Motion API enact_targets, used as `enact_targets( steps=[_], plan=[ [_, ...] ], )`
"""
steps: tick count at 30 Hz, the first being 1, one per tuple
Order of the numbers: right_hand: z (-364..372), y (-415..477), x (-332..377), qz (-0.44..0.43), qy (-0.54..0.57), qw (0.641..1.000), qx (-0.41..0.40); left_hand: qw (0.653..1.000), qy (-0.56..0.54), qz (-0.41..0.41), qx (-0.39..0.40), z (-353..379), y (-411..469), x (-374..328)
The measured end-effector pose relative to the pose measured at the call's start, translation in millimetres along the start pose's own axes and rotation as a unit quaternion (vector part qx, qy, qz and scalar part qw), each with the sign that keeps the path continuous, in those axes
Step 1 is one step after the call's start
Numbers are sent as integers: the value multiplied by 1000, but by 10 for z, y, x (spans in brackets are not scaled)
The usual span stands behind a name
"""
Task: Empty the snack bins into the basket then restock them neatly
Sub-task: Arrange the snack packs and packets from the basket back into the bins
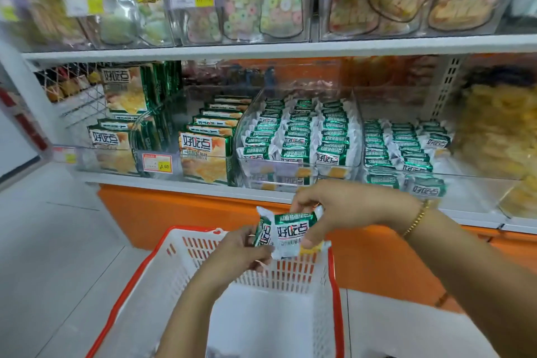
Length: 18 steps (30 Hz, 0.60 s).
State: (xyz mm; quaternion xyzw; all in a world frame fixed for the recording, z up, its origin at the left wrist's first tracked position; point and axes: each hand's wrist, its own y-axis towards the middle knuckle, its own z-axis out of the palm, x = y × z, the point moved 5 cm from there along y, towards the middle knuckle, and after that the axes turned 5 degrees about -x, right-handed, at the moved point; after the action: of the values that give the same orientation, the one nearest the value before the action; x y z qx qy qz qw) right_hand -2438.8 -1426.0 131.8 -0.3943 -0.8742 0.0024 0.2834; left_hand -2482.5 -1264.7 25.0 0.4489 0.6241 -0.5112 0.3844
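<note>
Left hand [232,253] and right hand [343,209] grip 2 green snack packets [290,234] above 1 white basket [162,293].

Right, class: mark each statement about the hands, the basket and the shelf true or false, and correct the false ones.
1. The left hand and right hand both hold snack packets above the basket. True.
2. The basket has a blue rim. False: its rim is red.
3. The middle clear bin is empty. False: it holds rows of packets.
4. A gold bracelet sits on the right wrist. True.
</note>
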Motion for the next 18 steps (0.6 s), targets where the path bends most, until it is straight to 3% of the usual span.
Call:
enact_targets(
  steps=[4,9,15,18],
  plan=[
    [-166,-118,162,-61,-129,990,1,994,95,49,27,135,-22,-335],
    [-326,-244,-85,-59,-38,998,-7,991,58,99,63,380,-42,-674],
    [-802,-358,-440,-27,47,994,-93,993,-60,85,48,599,199,-989],
    [-998,-443,-642,22,33,995,-88,987,18,154,47,808,288,-1253]
  ],
)
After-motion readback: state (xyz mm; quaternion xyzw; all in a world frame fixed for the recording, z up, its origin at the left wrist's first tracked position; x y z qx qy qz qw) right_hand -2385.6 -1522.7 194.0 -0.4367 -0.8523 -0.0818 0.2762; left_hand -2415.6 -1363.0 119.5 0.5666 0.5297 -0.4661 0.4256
